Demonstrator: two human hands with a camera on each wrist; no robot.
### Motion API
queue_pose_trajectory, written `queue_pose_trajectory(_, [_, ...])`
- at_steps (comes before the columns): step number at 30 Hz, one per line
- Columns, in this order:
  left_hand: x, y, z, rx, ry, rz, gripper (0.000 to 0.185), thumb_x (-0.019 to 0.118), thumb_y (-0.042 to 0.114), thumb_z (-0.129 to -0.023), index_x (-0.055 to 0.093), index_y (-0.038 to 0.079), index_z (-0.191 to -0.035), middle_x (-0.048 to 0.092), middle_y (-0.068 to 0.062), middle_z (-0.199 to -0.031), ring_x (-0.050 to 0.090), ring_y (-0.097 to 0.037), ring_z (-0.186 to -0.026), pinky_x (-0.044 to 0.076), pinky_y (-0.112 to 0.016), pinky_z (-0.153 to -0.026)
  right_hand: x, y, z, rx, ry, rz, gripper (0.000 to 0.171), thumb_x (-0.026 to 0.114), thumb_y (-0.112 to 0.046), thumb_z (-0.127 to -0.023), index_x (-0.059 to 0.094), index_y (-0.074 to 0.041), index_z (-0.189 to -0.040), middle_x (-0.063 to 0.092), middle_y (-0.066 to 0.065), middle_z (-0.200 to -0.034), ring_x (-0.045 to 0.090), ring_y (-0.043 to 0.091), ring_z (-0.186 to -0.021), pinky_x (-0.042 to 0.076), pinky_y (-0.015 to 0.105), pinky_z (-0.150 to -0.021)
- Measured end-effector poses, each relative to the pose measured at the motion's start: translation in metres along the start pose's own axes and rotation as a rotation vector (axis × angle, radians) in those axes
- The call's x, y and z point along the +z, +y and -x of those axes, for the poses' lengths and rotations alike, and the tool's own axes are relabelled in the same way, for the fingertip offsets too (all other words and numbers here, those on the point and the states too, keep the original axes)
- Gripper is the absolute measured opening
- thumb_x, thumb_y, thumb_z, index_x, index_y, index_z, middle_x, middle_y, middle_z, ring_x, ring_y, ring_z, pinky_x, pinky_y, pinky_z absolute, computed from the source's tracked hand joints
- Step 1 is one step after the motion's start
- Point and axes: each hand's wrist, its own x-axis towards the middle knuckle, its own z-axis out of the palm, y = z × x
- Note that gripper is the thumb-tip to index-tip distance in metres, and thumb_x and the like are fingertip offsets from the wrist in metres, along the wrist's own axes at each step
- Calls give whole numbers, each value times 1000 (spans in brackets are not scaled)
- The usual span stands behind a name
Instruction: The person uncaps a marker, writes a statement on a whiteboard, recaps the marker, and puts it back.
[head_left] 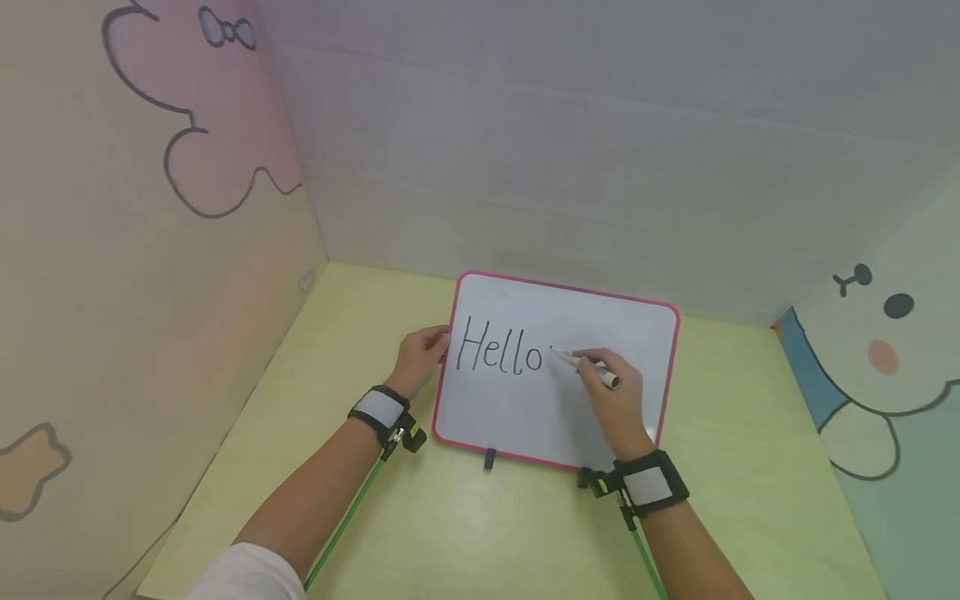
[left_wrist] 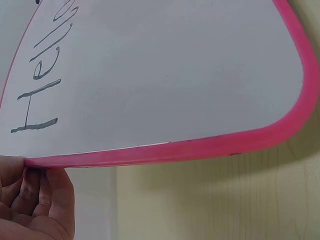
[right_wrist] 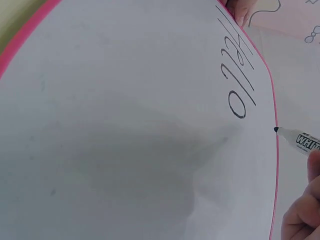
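A small whiteboard (head_left: 555,417) with a pink frame is propped at a slant on the table, bearing the handwritten black word "Hello" (head_left: 498,346). My left hand (head_left: 422,358) holds the board's left edge, thumb at the front and fingers curled behind the rim, as the left wrist view shows. In my right hand (head_left: 617,396) is a white marker (right_wrist: 302,140), pinched between thumb and fingers. Its dark tip points left, just right of the "o". The right wrist view shows the tip apart from the board's surface. The marker carries black lettering, partly covered by the fingers.
The light wooden table (head_left: 465,533) meets a pale wall (head_left: 525,167) behind the board. A small black foot (head_left: 490,459) sticks out under the board's lower edge. Painted cartoon figures cover the side walls. Each wrist wears a black strap (head_left: 651,483) with a camera and green cable.
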Motion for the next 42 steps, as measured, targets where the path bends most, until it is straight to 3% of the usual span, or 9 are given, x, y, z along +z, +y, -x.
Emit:
queue_pose_trajectory(10, [-3,4,0,14,2,-6,36,51,24,-98,56,8,-130,61,-11,-125,62,-22,-108,54,-35,-92,-18,6,9,56,-86,73,16,59,-15,-92,70,-11,-104,66,5,-96,53,12,-75,45,20,-59])
queue_pose_trajectory(14, [-6,5,1,15,0,7,36,51,24,-98,56,8,-130,61,-11,-125,62,-22,-108,54,-35,-92,-18,-13,10,50,-108,90,17,59,-9,-91,68,-4,-105,66,10,-97,52,10,-79,44,18,-63])
queue_pose_trajectory(17, [-6,4,0,19,1,12,36,52,24,-98,57,8,-129,62,-11,-124,63,-22,-107,54,-34,-90,-14,-8,9,8,-89,87,16,61,-10,-90,69,-7,-103,67,7,-95,52,7,-79,44,16,-64])
queue_pose_trajectory(21, [-4,3,-2,15,6,15,36,53,25,-97,58,8,-129,62,-10,-123,63,-22,-107,55,-34,-90,-9,16,6,-30,-72,89,15,63,-16,-90,71,-15,-102,67,0,-93,53,8,-80,44,16,-65])
queue_pose_trajectory(29, [-3,3,-2,-7,2,2,36,52,25,-97,57,8,-129,62,-10,-123,63,-22,-107,54,-34,-90,-7,13,1,-59,-89,99,16,62,-18,-90,70,-13,-104,67,-1,-94,54,9,-80,45,17,-66])
queue_pose_trajectory(42, [-1,0,-3,18,-4,4,35,53,23,-97,58,7,-128,63,-12,-121,64,-23,-106,55,-34,-89,-5,11,0,-12,-106,117,18,61,-23,-92,69,-14,-105,67,-1,-95,55,11,-82,46,18,-67])
